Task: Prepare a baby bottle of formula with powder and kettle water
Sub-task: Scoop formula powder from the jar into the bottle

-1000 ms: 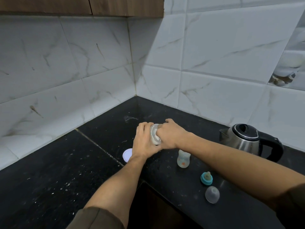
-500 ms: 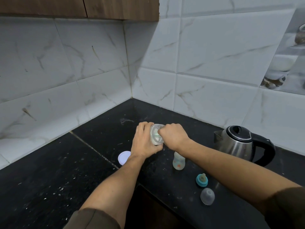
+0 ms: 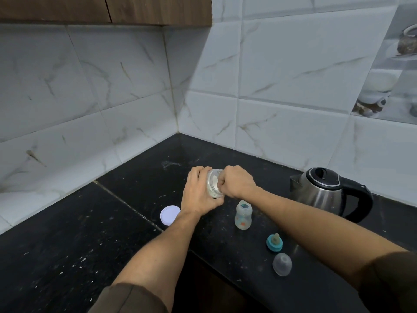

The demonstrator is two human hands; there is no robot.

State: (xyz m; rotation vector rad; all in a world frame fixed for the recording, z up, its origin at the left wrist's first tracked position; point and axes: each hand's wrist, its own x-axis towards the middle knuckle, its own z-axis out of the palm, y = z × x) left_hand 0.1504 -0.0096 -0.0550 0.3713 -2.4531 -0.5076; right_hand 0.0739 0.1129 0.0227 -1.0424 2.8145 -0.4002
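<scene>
Black counter [image 3: 67,256] corner: my left hand [image 3: 198,190] grips the powder jar [image 3: 213,184], tilted; my right hand [image 3: 237,184], clenched, reaches into it. Bottle [image 3: 243,214] stands open nearby.

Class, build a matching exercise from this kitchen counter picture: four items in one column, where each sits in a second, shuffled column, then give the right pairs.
Items
1. white lid
2. baby bottle
3. kettle
4. clear cap

Places
A. nearest the counter's front edge, just below the teal teat ring
B. standing open, just right of the left hand
C. far right, by the tiled wall
D. lying flat, left of the left wrist

Pairs: 1-D, 2-B, 3-C, 4-A
</scene>
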